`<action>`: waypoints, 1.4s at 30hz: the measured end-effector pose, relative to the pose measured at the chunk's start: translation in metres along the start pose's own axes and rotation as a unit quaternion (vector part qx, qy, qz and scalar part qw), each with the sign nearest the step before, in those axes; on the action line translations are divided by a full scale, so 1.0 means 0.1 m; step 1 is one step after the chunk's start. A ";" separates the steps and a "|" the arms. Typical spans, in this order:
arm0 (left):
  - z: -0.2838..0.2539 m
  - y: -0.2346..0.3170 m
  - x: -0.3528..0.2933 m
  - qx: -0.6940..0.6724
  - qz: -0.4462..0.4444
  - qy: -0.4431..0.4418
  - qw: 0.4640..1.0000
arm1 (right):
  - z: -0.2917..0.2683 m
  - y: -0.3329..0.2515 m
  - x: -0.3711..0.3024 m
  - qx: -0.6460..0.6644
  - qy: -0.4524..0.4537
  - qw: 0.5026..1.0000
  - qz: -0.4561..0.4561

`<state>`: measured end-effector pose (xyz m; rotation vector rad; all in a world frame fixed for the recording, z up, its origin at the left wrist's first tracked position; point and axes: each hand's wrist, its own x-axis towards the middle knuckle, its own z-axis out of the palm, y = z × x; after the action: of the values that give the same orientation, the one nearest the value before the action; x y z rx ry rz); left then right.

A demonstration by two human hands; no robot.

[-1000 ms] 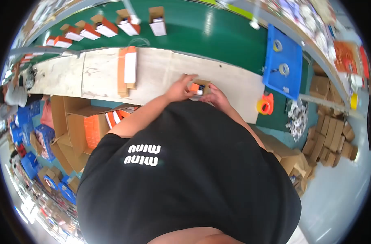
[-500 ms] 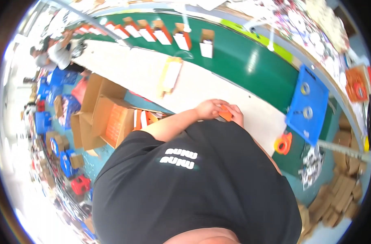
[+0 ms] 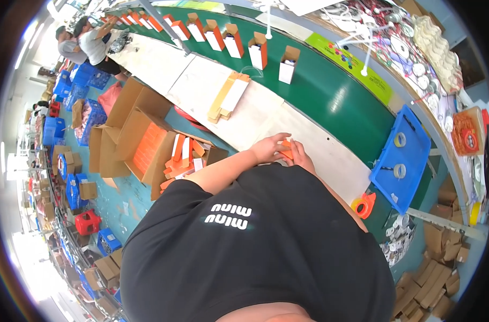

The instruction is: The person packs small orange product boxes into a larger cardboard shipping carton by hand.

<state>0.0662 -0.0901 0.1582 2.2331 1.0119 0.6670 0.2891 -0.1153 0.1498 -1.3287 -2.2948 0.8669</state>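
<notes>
My left hand (image 3: pixel 268 149) and my right hand (image 3: pixel 302 159) meet close in front of my body, over the pale work surface (image 3: pixel 319 156). Between them is a small orange carton (image 3: pixel 287 149), mostly hidden by my fingers and shirt. The left fingers curl over its near top end, while the right hand grips its other side. Farther off to the left lies a stack of flat orange-and-white cartons (image 3: pixel 231 95). By my left forearm, a large open cardboard box (image 3: pixel 127 147) holds many more orange and white cartons (image 3: pixel 185 153).
A green conveyor belt (image 3: pixel 330 88) carries a row of upright open cartons (image 3: pixel 258 52). At the right are a blue tray (image 3: pixel 402 161) with tape rolls and an orange tape dispenser (image 3: pixel 364 205). Two other people (image 3: pixel 91 45) work at the far left.
The view has shifted and become sharper. My left fingers have lifted and spread slightly on the carton, and both hands remain on it. Upright cartons on the belt appear farther right.
</notes>
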 end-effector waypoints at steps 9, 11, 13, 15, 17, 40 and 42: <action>0.03 -0.09 0.00 0.008 0.078 0.001 0.997 | 0.08 0.04 -0.03 -0.081 0.043 0.996 -0.021; 0.00 -0.09 -0.05 0.050 0.091 -0.026 0.994 | 0.05 -0.03 -0.04 -0.084 -0.011 0.996 0.019; -0.03 -0.11 -0.10 0.139 0.106 -0.062 0.983 | 0.05 -0.07 -0.05 -0.102 -0.012 0.995 0.012; -0.05 -0.15 -0.13 0.140 0.145 -0.051 0.978 | 0.08 -0.06 -0.06 -0.119 -0.014 0.993 0.004; -0.06 -0.17 -0.16 0.171 0.172 -0.032 0.970 | 0.15 -0.03 -0.06 -0.175 0.028 0.983 -0.043; -0.39 -0.57 0.18 0.070 0.101 -0.165 0.979 | 0.19 -0.24 0.04 -0.416 0.071 0.907 -0.012; -0.55 -0.65 0.37 0.046 0.109 -0.139 0.983 | 0.02 -0.32 0.02 -0.317 0.084 0.943 -0.061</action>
<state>0.0207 -0.0095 0.1588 2.4562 0.6791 0.3895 0.2657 -0.1266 0.1693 -1.3992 -2.5798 -0.0532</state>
